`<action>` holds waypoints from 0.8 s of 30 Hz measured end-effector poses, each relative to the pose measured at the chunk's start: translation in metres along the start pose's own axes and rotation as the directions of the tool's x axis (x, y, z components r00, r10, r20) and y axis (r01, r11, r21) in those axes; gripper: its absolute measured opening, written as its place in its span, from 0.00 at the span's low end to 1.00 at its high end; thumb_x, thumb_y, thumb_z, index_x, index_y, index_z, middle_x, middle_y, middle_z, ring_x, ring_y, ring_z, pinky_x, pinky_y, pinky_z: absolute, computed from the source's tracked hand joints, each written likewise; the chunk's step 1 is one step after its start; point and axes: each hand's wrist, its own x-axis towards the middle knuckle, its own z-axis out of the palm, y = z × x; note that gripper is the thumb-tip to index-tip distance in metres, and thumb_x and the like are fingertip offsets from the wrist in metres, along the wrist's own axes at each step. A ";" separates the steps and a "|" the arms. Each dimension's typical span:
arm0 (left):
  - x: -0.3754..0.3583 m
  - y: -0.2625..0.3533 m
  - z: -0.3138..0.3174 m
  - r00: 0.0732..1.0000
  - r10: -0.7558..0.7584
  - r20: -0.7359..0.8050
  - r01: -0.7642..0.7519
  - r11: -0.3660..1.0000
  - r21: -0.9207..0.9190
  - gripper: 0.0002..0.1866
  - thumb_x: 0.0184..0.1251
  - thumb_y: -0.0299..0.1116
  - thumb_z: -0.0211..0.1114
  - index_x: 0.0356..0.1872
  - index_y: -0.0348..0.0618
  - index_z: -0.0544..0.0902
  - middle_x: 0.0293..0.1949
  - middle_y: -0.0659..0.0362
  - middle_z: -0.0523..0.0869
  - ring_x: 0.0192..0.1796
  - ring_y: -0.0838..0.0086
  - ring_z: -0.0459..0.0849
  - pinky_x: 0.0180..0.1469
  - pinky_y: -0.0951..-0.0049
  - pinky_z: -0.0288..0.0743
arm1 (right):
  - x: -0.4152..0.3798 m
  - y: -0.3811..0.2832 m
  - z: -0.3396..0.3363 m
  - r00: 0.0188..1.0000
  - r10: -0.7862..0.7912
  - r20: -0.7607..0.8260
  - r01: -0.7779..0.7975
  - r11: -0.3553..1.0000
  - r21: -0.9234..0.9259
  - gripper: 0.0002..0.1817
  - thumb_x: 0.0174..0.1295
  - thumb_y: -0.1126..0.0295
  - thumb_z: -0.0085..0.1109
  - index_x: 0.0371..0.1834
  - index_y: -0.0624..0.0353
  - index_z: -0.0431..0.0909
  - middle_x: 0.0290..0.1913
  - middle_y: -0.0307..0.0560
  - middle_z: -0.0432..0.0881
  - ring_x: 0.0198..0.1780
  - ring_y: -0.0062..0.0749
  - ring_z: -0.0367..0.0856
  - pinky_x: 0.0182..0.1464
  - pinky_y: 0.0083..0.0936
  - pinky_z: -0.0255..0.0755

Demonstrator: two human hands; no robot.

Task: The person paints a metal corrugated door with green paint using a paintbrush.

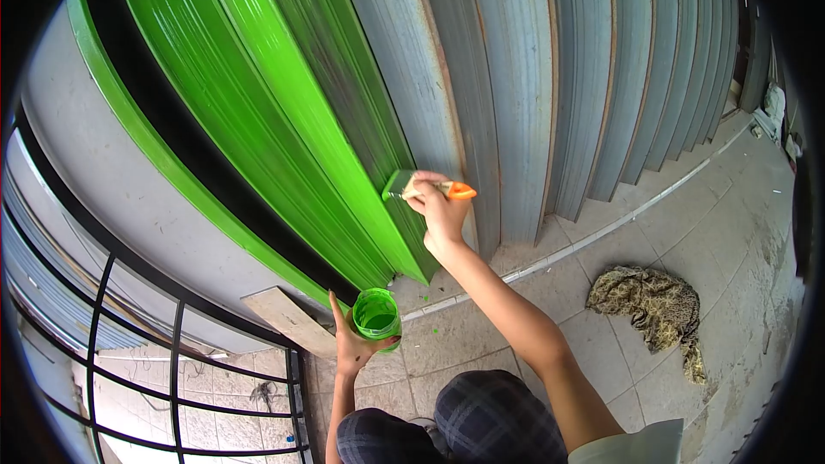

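My right hand (440,210) grips a paintbrush (462,192) with an orange-tipped handle. Its green-coated bristles touch the edge of a folded metal shutter (507,77). Left of the brush the shutter's panels (258,103) are glossy green, one face streaked with grey showing through; to the right they are bare grey with rusty edges. Low in the view, my left hand (354,345) is wrapped round an open jar of green paint (376,313), with paint inside and smeared on its rim. The jar stands off the floor, close to the shutter's bottom end.
A crumpled patterned cloth (649,305) lies on the tiled floor (550,309) at right. A floor rail (567,249) runs along the shutter's foot. At left are a black metal grille (176,352) and a leaning board (288,320). My knees (494,417) are below.
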 end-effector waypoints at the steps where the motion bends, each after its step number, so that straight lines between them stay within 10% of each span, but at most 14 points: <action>1: 0.000 -0.005 0.000 1.000 0.010 0.002 -0.010 1.000 -0.022 0.76 0.30 0.25 0.84 0.71 0.43 0.25 0.54 0.45 0.76 0.54 0.61 0.79 0.60 0.64 0.73 | 0.001 -0.018 0.023 0.998 -0.033 0.045 0.031 0.999 0.043 0.07 0.53 0.83 0.56 0.36 0.68 0.77 0.35 0.48 0.80 0.35 0.30 0.81 0.41 0.27 0.81; 6: -0.003 -0.005 0.000 1.000 -0.008 0.003 0.009 0.999 -0.041 0.76 0.30 0.24 0.84 0.71 0.43 0.26 0.54 0.44 0.76 0.55 0.61 0.79 0.60 0.63 0.73 | 0.005 -0.070 0.082 0.964 -0.242 0.110 0.215 0.953 0.212 0.07 0.57 0.78 0.57 0.39 0.65 0.76 0.40 0.53 0.81 0.42 0.38 0.83 0.47 0.31 0.80; 17: 0.001 -0.002 0.000 1.000 0.005 -0.003 -0.005 1.000 -0.002 0.76 0.29 0.29 0.85 0.71 0.41 0.27 0.53 0.43 0.77 0.54 0.61 0.80 0.59 0.65 0.73 | -0.018 0.045 -0.062 0.977 -0.009 -0.211 -0.002 0.999 -0.051 0.04 0.56 0.81 0.58 0.34 0.63 0.79 0.38 0.47 0.81 0.37 0.29 0.82 0.39 0.26 0.81; 24: 0.003 -0.012 -0.004 0.999 0.038 0.006 -0.038 0.999 -0.028 0.76 0.29 0.28 0.85 0.71 0.42 0.27 0.53 0.43 0.77 0.54 0.61 0.80 0.59 0.65 0.73 | 0.002 -0.060 0.091 0.978 -0.197 0.063 0.187 0.973 0.135 0.06 0.53 0.81 0.57 0.35 0.66 0.78 0.37 0.47 0.80 0.37 0.29 0.82 0.38 0.26 0.80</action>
